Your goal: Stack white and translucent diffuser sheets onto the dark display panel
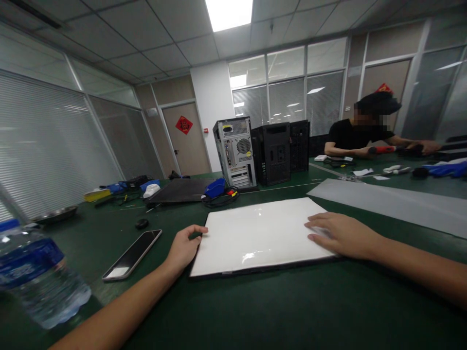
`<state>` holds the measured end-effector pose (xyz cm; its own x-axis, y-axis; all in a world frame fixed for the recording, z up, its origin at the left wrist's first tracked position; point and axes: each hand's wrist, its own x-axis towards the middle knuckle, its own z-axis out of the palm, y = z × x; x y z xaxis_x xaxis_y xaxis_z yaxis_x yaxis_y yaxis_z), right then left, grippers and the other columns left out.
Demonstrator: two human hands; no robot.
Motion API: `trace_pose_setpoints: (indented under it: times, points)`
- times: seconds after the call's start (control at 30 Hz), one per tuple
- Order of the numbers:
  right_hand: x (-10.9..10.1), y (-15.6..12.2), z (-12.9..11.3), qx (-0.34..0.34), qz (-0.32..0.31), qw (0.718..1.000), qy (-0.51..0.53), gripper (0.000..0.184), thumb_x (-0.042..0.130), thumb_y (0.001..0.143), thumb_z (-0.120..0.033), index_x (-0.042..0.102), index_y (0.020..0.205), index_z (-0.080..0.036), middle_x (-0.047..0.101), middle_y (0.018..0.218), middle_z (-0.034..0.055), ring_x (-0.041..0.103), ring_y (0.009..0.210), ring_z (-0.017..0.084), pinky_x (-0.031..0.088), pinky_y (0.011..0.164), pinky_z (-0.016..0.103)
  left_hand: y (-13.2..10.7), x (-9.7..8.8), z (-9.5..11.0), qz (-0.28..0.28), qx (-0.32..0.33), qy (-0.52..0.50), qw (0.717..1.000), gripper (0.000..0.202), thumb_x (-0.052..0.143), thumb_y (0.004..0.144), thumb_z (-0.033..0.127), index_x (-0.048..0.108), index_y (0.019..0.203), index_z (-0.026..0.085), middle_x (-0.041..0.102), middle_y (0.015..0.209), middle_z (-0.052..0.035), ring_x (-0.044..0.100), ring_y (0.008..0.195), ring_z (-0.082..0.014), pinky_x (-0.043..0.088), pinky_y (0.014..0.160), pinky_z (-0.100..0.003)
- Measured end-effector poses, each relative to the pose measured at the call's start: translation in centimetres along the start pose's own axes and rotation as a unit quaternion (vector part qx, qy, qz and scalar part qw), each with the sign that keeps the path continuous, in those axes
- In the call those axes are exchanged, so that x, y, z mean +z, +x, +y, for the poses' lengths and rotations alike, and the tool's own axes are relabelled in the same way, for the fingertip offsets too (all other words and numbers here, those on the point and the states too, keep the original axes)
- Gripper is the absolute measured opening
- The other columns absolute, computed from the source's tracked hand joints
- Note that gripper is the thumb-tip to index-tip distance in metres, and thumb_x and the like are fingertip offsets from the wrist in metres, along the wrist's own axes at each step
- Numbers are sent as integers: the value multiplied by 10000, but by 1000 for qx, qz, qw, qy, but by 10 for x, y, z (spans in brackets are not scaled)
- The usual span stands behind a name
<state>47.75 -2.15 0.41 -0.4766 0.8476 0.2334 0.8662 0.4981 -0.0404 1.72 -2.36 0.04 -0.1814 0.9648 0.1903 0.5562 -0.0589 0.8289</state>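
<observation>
A flat, glossy white panel point(251, 233) with a thin black edge lies on the green table in front of me. At its left edge is my left hand point(184, 248), thumb and index finger curled onto the rim; the other fingers are mostly hidden. My right hand point(337, 236) rests on the panel's right side, fingers stretched out and apart over the white surface. Left of the panel lies a smartphone point(133, 255), its dark screen facing up, with a small round black object point(142, 223) beyond it.
A water bottle point(36, 272) stands at near left. Computer cases point(239, 153) stand behind the panel, near a blue connector with cable point(214, 188) and a dark flat board point(178, 190). A translucent sheet point(394, 201) lies right. A co-worker point(359, 136) holds a red tool point(383, 149).
</observation>
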Motion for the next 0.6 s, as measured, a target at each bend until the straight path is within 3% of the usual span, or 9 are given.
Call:
trace_pose_setpoints:
  times: [0.37,0.47,0.6]
  points:
    - [-2,0,0,-15,7,999,30,570,430,928,-646,671,1270,-259,620,1330,86,574,1209,311,472,1022,537,2,0,-5,-1,-5,-3,1000,279,536,760,168,729,960,182,747,1011,-59,683,849,-219,466,655,-264]
    - [-2,4,24,-3,32,999,33,527,444,933,-610,678,1248,-259,644,1289,74,596,1161,293,486,993,503,4,-1,-6,7,10,2,1000,270,552,735,181,738,931,191,747,1066,-55,685,920,-237,490,733,-290]
    - [-4,1,90,90,63,994,-28,520,441,945,-556,637,1309,-241,601,1347,95,545,1219,291,410,1049,460,5,-1,-8,19,29,10,999,248,578,721,211,745,904,199,741,1126,-50,680,971,-253,497,821,-330]
